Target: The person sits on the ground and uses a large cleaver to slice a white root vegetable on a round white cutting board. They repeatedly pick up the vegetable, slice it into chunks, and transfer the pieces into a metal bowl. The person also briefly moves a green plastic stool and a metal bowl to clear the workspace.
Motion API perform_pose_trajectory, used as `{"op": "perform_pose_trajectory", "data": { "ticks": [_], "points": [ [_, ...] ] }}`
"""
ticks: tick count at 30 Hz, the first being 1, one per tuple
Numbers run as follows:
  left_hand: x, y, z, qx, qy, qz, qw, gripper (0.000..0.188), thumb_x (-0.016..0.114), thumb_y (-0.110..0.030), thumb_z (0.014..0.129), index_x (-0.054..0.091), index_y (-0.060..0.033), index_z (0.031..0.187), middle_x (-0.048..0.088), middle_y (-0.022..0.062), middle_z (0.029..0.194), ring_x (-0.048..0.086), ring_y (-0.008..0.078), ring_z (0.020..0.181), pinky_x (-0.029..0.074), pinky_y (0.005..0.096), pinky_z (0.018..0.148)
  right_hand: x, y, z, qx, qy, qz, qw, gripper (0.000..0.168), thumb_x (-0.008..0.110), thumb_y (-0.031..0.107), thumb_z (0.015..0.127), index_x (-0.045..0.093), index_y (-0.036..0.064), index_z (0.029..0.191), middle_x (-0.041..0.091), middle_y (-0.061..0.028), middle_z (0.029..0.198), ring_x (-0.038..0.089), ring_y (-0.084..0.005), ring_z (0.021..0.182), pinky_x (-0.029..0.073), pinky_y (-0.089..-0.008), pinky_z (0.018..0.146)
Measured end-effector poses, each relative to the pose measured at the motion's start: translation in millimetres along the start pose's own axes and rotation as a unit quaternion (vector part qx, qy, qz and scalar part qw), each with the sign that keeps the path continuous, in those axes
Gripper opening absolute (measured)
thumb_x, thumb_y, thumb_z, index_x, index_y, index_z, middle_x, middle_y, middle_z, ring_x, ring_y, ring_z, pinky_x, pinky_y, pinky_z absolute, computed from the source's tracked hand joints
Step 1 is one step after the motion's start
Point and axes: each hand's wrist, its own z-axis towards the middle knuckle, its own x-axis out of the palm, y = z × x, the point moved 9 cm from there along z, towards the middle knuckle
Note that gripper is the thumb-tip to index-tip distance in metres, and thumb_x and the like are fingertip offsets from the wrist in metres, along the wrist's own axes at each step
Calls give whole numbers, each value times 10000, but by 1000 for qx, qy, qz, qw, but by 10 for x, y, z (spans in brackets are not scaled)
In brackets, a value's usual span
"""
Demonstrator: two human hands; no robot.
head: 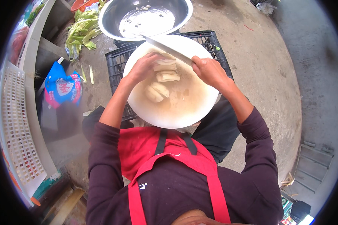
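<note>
A round white cutting board point(186, 115) lies on a black plastic crate in front of me. Several pale peeled vegetable pieces point(168, 76) are on its left half, some side by side near the top, two lower down. My left hand point(147, 66) rests on the uppermost pieces, fingers curled over them. In my right hand point(209, 70) is the handle of a knife, its long blade point(169, 50) angled up and left over the board's upper part, tip near the rim of a metal basin point(145, 38). Small cut chunks point(143, 8) lie inside the basin.
The black crate point(222, 60) sticks out around the board. Green leaves or husks point(83, 29) are heaped on the concrete floor at upper left, with a blue and pink pouch point(63, 84) below them. A white perforated basket point(19, 121) stands at far left, beside a ledge.
</note>
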Motion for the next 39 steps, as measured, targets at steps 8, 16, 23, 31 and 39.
{"op": "perform_pose_trajectory", "data": {
  "ticks": [8,16,23,31,39],
  "points": [
    [-142,29,-172,48,-137,88,986,329,728,-16,766,724,-141,1070,630,78,1151,555,305,1082,487,393,952,-238,212,153,5,-34,63,997,155,514,159,960,575,21,993,659,-235,811,647,-427,783,508,-500,696],
    [-51,115,-183,19,-154,50,987,209,732,-18,780,726,-98,973,670,61,1005,591,282,1006,498,372,882,368,63,180,29,53,39,997,192,542,183,953,592,0,925,650,-270,765,649,-460,764,508,-535,666],
    [-114,79,-282,-52,-198,26,978,219,720,2,776,701,-86,975,676,66,1005,588,286,979,506,376,836,-122,375,147,-11,-24,94,995,210,558,204,959,586,-1,922,652,-259,751,648,-458,727,506,-535,647],
    [-74,110,-353,-44,-201,-4,979,227,728,2,764,691,-77,974,660,71,983,597,280,947,508,354,812,222,214,120,0,56,62,997,202,561,215,956,611,20,941,666,-247,780,657,-449,767,520,-524,690],
    [116,-242,-551,31,-185,63,980,237,780,-73,779,677,-34,988,639,117,1007,609,294,967,505,375,834,361,375,128,-41,67,31,996,184,559,208,963,588,30,928,651,-233,735,648,-439,721,506,-515,639]
  ]
}}
